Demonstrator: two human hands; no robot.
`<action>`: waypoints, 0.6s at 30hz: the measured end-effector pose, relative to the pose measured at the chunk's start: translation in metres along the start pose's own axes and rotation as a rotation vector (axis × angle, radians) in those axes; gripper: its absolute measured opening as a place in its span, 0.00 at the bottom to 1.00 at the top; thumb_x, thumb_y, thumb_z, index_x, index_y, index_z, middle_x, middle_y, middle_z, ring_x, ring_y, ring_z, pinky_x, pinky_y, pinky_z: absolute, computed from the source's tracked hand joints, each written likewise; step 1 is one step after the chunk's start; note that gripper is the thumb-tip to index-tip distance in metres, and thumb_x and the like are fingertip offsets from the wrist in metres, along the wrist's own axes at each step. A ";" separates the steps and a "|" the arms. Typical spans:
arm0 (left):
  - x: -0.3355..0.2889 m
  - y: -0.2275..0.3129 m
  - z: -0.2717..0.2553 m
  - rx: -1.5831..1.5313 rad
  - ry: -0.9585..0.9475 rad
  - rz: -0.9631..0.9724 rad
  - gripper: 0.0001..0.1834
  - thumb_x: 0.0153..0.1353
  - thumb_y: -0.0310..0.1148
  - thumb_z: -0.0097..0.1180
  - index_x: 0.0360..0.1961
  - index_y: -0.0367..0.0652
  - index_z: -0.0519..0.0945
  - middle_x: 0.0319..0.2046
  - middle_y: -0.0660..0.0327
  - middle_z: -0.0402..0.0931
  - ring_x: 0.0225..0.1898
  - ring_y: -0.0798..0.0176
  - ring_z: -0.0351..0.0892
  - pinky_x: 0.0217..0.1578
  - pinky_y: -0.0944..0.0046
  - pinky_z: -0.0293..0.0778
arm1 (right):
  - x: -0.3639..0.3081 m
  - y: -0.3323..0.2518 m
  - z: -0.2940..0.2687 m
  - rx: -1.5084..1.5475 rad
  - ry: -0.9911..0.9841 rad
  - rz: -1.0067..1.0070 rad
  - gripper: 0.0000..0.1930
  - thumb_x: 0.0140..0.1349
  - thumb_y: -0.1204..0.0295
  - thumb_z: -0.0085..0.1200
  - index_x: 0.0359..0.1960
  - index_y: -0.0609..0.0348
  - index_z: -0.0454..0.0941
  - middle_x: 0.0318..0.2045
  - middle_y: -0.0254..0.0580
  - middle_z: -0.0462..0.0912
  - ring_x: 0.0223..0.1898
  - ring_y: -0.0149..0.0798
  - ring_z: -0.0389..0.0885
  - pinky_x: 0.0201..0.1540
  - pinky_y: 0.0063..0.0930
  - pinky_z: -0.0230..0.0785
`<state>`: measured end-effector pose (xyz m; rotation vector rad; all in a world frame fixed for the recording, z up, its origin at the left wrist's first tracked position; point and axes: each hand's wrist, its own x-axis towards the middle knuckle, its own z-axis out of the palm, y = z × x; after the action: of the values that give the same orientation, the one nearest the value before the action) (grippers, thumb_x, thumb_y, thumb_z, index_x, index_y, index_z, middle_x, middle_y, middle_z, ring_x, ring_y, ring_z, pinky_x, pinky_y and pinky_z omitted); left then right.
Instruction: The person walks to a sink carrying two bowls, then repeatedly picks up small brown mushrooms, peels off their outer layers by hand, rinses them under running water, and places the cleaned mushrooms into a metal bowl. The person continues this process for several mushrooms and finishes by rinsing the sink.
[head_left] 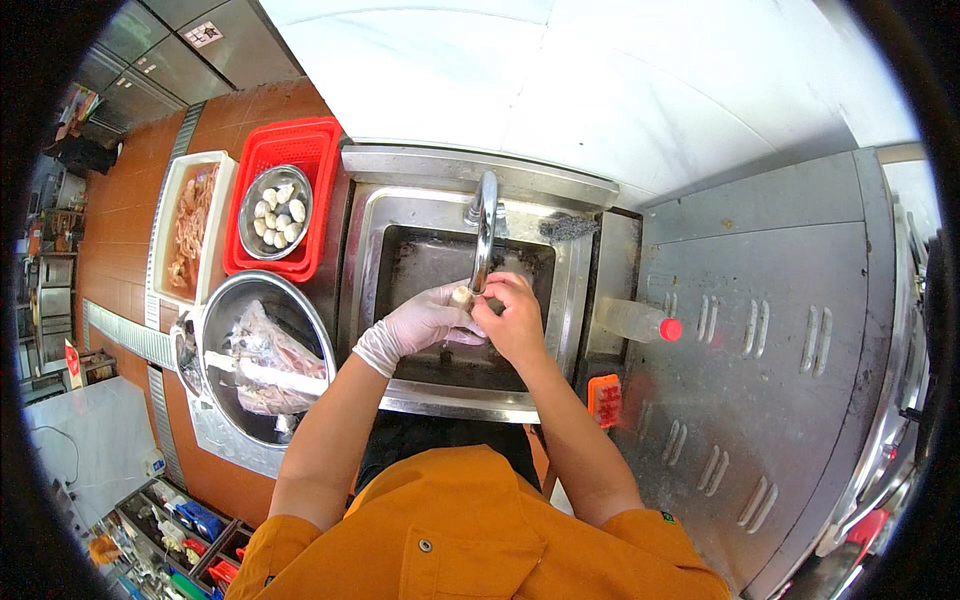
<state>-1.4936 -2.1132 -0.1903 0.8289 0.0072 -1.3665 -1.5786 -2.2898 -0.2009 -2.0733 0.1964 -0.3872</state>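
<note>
Over the sink basin (450,372), just below the mouth of the curved faucet (485,240), my two hands meet. My left hand (428,322), in a thin translucent white glove, is closed around a small pale roundish piece of food (462,296); its exact kind is hard to make out. My bare right hand (513,318) has its fingers pinched against the same piece. The fingers hide most of it. To the left, a metal bowl (247,190) with several whitish round pieces (279,222) sits in a red plastic basket (328,150).
A large steel bowl (212,325) with bagged, pale greyish contents (270,365) stands at left. Behind it is a white tub (228,200) of pinkish meat strips (193,225). Dark scrubbing mesh (568,228), a red-capped bottle (635,321) and an orange-red item (604,400) lie right of the basin.
</note>
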 end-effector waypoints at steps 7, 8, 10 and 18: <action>-0.007 0.002 0.008 -0.003 0.127 0.019 0.39 0.63 0.22 0.61 0.75 0.40 0.62 0.59 0.54 0.76 0.49 0.59 0.87 0.56 0.59 0.84 | -0.012 0.014 -0.006 0.117 0.009 0.243 0.05 0.61 0.73 0.65 0.36 0.61 0.84 0.40 0.45 0.85 0.42 0.46 0.84 0.44 0.37 0.78; -0.008 0.002 0.007 -0.012 0.119 0.019 0.38 0.63 0.22 0.61 0.74 0.39 0.63 0.59 0.53 0.76 0.49 0.59 0.87 0.56 0.59 0.84 | -0.013 0.015 -0.006 0.154 0.023 0.244 0.05 0.63 0.73 0.64 0.37 0.61 0.85 0.39 0.45 0.85 0.41 0.46 0.85 0.43 0.37 0.78; -0.010 0.004 0.001 0.025 0.171 0.034 0.34 0.62 0.22 0.61 0.70 0.36 0.67 0.59 0.52 0.77 0.48 0.58 0.88 0.55 0.58 0.85 | -0.014 0.021 -0.002 0.087 0.042 0.253 0.07 0.64 0.72 0.63 0.40 0.61 0.86 0.39 0.50 0.86 0.41 0.46 0.86 0.43 0.37 0.79; -0.036 0.016 -0.067 0.696 0.690 0.060 0.17 0.63 0.23 0.59 0.54 0.34 0.80 0.42 0.55 0.85 0.39 0.58 0.88 0.47 0.61 0.86 | -0.045 0.088 0.022 -0.394 -0.404 0.404 0.20 0.63 0.58 0.64 0.47 0.61 0.86 0.50 0.58 0.85 0.54 0.58 0.82 0.60 0.49 0.73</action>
<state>-1.4583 -2.0476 -0.2138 1.8412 0.0443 -0.9604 -1.6109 -2.3031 -0.2954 -2.3719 0.4644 0.3420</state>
